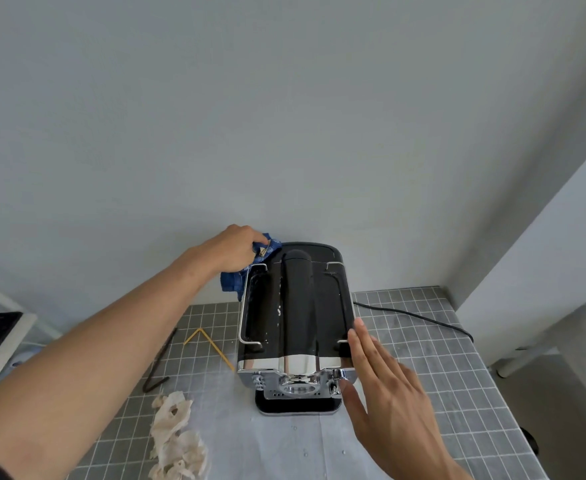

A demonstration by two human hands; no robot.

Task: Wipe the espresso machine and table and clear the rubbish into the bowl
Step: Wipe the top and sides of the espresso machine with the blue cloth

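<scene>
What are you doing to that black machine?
A person is cleaning an espresso machine. The left hand presses a blue cloth against its back left corner, while the right hand lies flat on its right side. Crumpled paper rubbish sits on the tiled table.

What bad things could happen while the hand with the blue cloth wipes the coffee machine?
The left hand rubs the blue cloth at the espresso machine's back corner, and only the open right hand steadies it, so a hard push might slide it. The cloth could snag on the wire rail. The black cable trails off behind, so it might get tugged.
</scene>
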